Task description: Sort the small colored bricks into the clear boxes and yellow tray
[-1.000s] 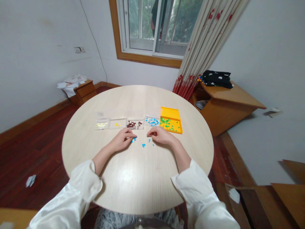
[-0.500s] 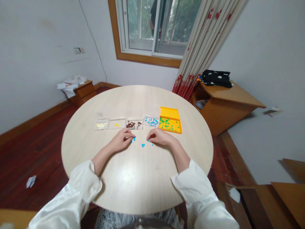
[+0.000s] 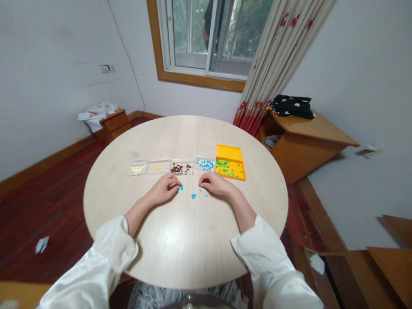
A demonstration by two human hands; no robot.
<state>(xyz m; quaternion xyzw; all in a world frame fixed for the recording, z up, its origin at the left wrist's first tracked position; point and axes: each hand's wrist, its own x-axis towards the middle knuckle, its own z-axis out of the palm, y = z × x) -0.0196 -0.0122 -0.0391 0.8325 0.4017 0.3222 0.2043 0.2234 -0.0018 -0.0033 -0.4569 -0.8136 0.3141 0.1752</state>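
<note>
A round wood-grain table spans the middle of the view. Across it runs a row of lidded cases: an open yellow case of green pieces at the right end, then clear cases toward the left, the clear case of blue pieces just beyond the right hand. This row hems in the far side; on the near side the tabletop stretches well back to the person's edge, leaving room to draw either hand back.

The left hand rests at a few blue bricks, its thumb and fingers curled nearly together; whether they pinch one cannot be told. The right hand's thumb and forefinger look closed together, any piece between them too small to tell.

The blue brick cluster lies between the hands, nearer the person, its longer side seemingly left to right, slightly closer to the right hand. Smallest, a single blue brick sits just below the right fingertips.
</note>
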